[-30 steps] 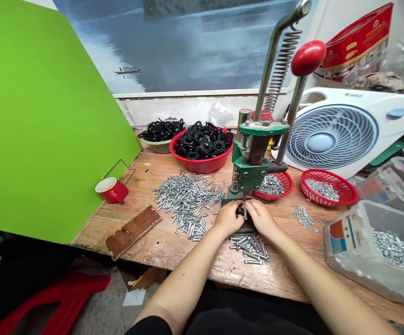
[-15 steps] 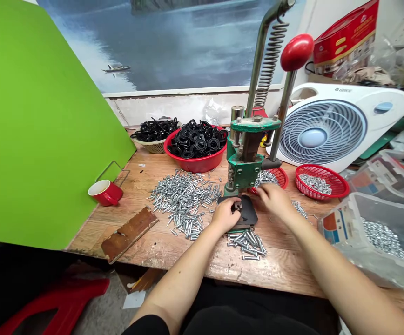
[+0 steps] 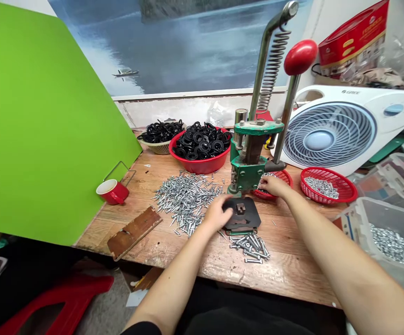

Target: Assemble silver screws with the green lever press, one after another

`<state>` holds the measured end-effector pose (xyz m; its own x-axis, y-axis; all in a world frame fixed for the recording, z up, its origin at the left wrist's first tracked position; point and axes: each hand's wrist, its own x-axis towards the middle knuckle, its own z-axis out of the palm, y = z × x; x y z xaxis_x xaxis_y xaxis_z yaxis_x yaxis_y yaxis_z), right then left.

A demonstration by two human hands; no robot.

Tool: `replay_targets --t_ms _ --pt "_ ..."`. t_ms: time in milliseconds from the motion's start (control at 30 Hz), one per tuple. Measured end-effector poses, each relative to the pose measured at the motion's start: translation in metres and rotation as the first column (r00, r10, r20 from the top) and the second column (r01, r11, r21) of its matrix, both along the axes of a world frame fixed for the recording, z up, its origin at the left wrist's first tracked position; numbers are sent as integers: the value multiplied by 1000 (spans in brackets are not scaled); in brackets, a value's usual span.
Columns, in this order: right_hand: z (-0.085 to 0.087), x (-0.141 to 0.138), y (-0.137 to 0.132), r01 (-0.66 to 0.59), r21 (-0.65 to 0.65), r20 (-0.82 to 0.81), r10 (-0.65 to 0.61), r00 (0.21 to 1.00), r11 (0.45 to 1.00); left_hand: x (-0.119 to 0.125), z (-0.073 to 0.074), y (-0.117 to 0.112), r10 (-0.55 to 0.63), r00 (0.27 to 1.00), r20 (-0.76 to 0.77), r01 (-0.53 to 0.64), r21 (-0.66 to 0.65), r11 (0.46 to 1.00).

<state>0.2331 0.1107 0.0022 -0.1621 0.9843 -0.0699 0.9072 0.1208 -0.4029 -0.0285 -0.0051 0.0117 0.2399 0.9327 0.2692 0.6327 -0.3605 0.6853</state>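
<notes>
White fan reads "GREE"; red box print illegible. Left hand now off black die plate, resting beside screw pile on counter, fingers loosely curled. Right hand has moved up into small red basket beside green press; grip unclear.

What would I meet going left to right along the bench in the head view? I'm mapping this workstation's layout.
Red cup → brown wooden board → loose pile of screws → left hand → black press plate → right hand → red basket of screws → clear bin of small metal parts.
</notes>
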Motion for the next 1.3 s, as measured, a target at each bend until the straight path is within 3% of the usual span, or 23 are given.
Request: replay_targets --t_ms 100,200,300,400,500,567,667,767,867,1033,1300 --pt "0 2 0 13 8 -16 -12 1000 1000 -30 -1 1 138 968 -208 -137 20 990" --pt "4 1 -1 46 63 -40 -44 998 997 -44 -9 -2 125 900 -417 -133 9 991" --pt "10 -2 -11 106 156 -80 -95 992 982 -43 -15 -6 132 883 -451 -142 10 990" --pt "13 -11 -40 127 256 -210 -73 975 958 -41 -16 -10 157 937 -313 -178 -39 983" --pt "10 -28 -82 -7 314 -411 143 900 949 -39 -17 -14 202 977 -65 -211 -172 962" --pt "5 -43 -106 -138 294 -472 269 840 946 -36 -17 -17 236 964 120 -205 -228 952" --pt "-3 -61 -122 -222 287 -479 340 809 932 -27 -16 -20 258 866 428 -92 -371 924" --pt "-10 -69 -118 -223 328 -445 358 821 918 -19 -11 -23 315 686 656 129 -536 835" --pt "-14 -70 -113 -262 366 -357 395 847 893 -15 -5 -26 378 564 734 230 -580 782" --pt "-12 -71 -117 -315 400 -185 413 892 861 -7 1 -24 424 486 764 287 -598 748" --pt "-12 -72 -115 -224 260 -255 291 922 939 9 -1 -14 445 414 794 324 -585 743"
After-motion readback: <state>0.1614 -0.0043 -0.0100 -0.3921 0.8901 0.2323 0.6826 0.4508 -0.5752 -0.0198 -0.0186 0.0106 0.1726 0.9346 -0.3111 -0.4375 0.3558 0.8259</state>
